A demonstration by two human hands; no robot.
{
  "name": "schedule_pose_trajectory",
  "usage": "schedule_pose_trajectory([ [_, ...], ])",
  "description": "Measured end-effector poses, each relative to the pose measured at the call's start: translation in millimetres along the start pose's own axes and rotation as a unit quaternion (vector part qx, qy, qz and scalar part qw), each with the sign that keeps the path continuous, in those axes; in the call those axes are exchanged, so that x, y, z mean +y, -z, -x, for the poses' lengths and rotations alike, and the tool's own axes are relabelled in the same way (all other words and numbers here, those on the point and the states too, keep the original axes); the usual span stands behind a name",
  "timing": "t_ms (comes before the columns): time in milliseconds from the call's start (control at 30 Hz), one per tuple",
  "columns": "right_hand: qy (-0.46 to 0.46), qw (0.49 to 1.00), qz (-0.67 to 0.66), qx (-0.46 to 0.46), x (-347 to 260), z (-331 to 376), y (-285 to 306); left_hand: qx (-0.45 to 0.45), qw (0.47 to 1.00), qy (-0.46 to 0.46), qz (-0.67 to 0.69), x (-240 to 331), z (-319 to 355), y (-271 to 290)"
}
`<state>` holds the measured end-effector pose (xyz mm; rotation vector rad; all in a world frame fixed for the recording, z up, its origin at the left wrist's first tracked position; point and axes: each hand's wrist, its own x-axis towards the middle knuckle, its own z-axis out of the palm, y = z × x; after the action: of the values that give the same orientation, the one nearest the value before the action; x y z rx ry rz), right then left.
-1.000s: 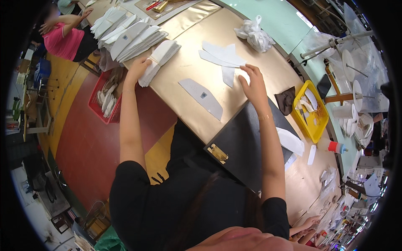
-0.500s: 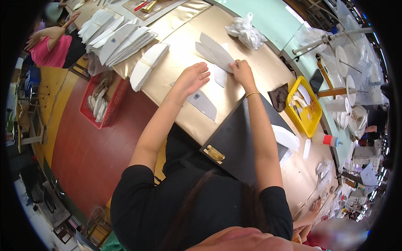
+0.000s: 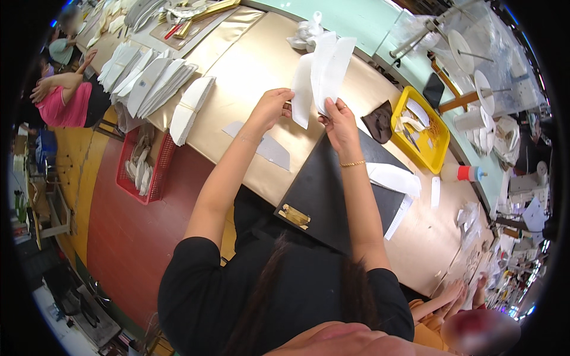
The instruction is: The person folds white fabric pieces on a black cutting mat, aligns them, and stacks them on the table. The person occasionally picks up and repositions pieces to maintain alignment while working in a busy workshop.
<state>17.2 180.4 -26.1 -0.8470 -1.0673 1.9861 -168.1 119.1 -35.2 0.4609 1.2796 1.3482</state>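
My right hand (image 3: 341, 127) is closed on the lower ends of several long, curved white pieces (image 3: 331, 68), which fan out upward above the table. Another white piece (image 3: 302, 92) stands a little apart from that fan, its left edge pinched by my left hand (image 3: 274, 108). Whether they are paper or stiff fabric, I cannot tell. Below my left hand a flat grey piece (image 3: 272, 151) lies on the gold-covered table (image 3: 252, 65), partly hidden by my forearm. A black board (image 3: 332, 190) lies under my right forearm, with more white pieces (image 3: 395, 179) on its right side.
Bundled white pieces (image 3: 193, 110) line the table's left edge, above a red basket (image 3: 145, 199) on the floor. To the right are a dark brown cloth (image 3: 377, 121), a yellow tray (image 3: 442, 142) and a bottle (image 3: 466, 172). A white plastic bag (image 3: 306, 34) lies behind. Other people work nearby.
My right hand has raised the white pieces from the table and they are now fanned upright. My left hand, open before, has closed on one of them. The whole view has shifted slightly.
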Motion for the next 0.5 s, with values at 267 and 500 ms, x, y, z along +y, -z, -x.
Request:
schedule_pose_trajectory([
  [267,0.069,0.992,0.055,0.09,-33.9,103.3,21.4,-0.076,0.996,-0.055,0.001,-11.3,67.1,-35.3],
  [500,0.048,0.986,0.108,0.115,-12.2,157.4,31.5,-0.125,0.99,-0.055,-0.023,-37.7,109.1,-78.0],
])
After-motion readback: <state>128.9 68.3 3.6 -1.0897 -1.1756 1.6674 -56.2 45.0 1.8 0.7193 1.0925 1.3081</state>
